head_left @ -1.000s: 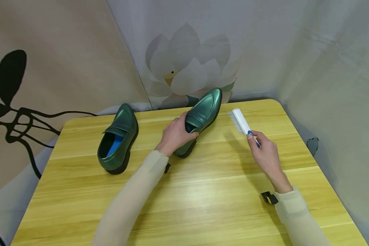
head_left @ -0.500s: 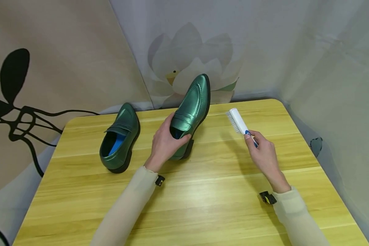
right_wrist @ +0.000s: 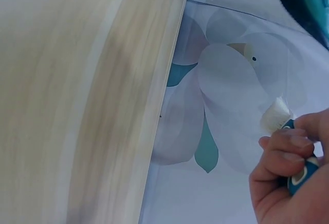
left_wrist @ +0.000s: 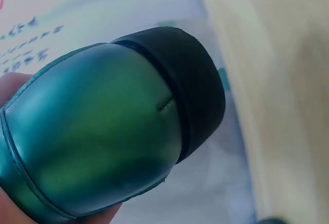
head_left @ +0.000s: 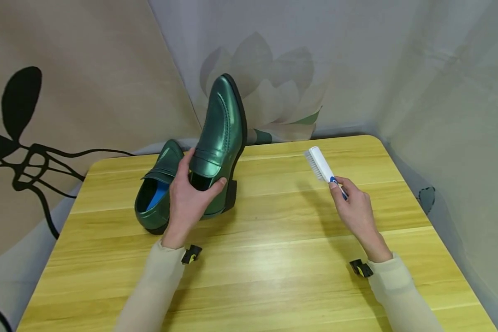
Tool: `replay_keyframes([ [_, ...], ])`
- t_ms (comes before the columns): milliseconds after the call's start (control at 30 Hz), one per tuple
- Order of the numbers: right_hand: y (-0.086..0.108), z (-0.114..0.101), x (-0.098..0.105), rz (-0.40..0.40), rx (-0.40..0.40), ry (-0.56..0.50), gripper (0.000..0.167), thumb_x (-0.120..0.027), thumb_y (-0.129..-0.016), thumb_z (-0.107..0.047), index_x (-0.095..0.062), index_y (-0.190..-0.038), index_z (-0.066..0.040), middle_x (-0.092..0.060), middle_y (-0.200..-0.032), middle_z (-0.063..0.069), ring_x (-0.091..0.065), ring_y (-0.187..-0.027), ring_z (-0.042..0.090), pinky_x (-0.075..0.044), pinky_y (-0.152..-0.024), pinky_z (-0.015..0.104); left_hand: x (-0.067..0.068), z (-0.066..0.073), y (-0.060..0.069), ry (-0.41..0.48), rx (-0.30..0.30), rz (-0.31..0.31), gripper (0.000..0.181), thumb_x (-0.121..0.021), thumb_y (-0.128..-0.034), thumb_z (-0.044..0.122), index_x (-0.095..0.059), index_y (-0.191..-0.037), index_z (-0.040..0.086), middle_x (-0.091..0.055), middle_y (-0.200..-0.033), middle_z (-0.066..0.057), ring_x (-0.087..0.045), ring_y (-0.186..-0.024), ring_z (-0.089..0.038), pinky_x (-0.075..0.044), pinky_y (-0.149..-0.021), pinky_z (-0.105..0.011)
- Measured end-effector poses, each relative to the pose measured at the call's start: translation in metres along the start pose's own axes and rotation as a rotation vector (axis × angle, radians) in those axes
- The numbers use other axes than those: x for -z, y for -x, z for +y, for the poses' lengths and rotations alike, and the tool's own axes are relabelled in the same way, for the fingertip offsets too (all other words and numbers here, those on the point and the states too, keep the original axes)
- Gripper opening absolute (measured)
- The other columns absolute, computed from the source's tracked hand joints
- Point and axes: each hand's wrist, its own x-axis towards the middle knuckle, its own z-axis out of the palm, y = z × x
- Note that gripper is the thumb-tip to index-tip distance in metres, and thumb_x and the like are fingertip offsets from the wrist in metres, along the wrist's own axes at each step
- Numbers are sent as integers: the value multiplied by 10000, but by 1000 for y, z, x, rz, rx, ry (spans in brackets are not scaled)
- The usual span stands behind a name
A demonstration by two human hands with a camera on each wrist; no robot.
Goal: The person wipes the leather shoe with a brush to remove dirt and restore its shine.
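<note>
A green loafer point(head_left: 217, 133) is tilted toe-up in my left hand point(head_left: 186, 198), whose thumb and fingers grip it around its opening. Its heel end, with a thick black heel point(left_wrist: 198, 90), fills much of the left wrist view. Behind that hand a second green loafer point(head_left: 151, 207) with a blue insole stands on the table, partly covered by the hand and the held shoe. In my right hand point(head_left: 357, 210) is a white brush point(head_left: 321, 163), pinched by its blue and white handle, bristles facing left. The right wrist view shows fingers curled round the handle point(right_wrist: 303, 175).
The light wooden table point(head_left: 274, 276) has its far edge against a hanging curtain point(head_left: 348, 69) printed with a pale flower. At the left, a dark plant pattern point(head_left: 22, 152) shows beside the table.
My left hand has lifted the loafer's toe and carried the shoe leftward, closer to the other loafer. The right hand with the brush has stayed almost still.
</note>
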Motion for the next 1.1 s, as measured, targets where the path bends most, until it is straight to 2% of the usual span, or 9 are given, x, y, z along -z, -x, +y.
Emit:
replay_keyframes([
  [167,-1,-2,-1,-16,2,-8,470,-512,-1098,-358,-636,-1334,30,-474,-622,47,-367,-422,124,-301,-366,276,36,5,7,-3,-32,102,921,-864,-818,373,-383,-1602,323,-476,-1565,-14,-497,-1346,-287,-416,-1044,-568],
  [333,0,-3,0,-21,-10,-15,475,-510,-1098,-370,-637,-1335,21,-476,-629,52,-369,-424,122,-303,-368,280,72,8,10,5,-70,218,918,-900,-784,243,-434,-1565,362,-566,-1463,-16,-567,-1203,-227,-437,-913,-334],
  [467,0,-4,-1,-20,-15,-11,478,-509,-1097,-379,-640,-1334,15,-480,-634,52,-371,-434,129,-303,-377,282,104,2,5,-75,-68,293,925,-900,-773,230,-437,-1563,360,-547,-1491,10,-543,-1237,-202,-391,-917,-220],
  [567,2,-4,-2,-26,-20,-4,475,-511,-1096,-372,-639,-1336,18,-478,-634,45,-374,-445,134,-305,-386,283,129,-11,2,-144,-30,343,917,-887,-778,235,-433,-1563,364,-527,-1516,20,-516,-1265,-207,-368,-950,-222],
  [700,3,-3,-4,-33,-18,-4,472,-512,-1097,-364,-638,-1335,23,-463,-626,39,-369,-446,137,-302,-389,281,160,-33,0,-214,63,387,894,-850,-809,247,-409,-1581,342,-486,-1560,6,-483,-1336,-259,-355,-1059,-355],
  [800,3,-2,-4,-33,-9,-6,470,-511,-1098,-363,-638,-1331,25,-454,-621,37,-363,-441,133,-298,-384,280,177,-52,-5,-248,172,356,895,-804,-854,299,-340,-1620,305,-406,-1622,-8,-415,-1422,-298,-297,-1151,-498],
  [933,2,-3,-4,-33,2,-8,461,-517,-1097,-351,-641,-1323,31,-448,-612,30,-354,-435,127,-295,-377,279,191,-83,-12,-279,301,198,955,-729,-918,422,-192,-1669,180,-249,-1687,-130,-300,-1487,-423,-258,-1166,-643],
  [1033,2,-3,-5,-32,15,-7,453,-520,-1097,-337,-640,-1321,38,-443,-607,27,-348,-433,124,-291,-372,276,197,-104,-16,-329,348,66,1012,-673,-947,510,-107,-1663,72,-185,-1672,-271,-279,-1441,-560,-278,-1089,-739],
  [1100,2,-3,-5,-31,20,-3,454,-520,-1097,-336,-640,-1321,40,-441,-606,25,-347,-431,123,-289,-371,275,198,-116,-19,-373,358,9,1032,-654,-955,540,-94,-1653,25,-182,-1649,-329,-288,-1402,-605,-274,-1059,-765],
])
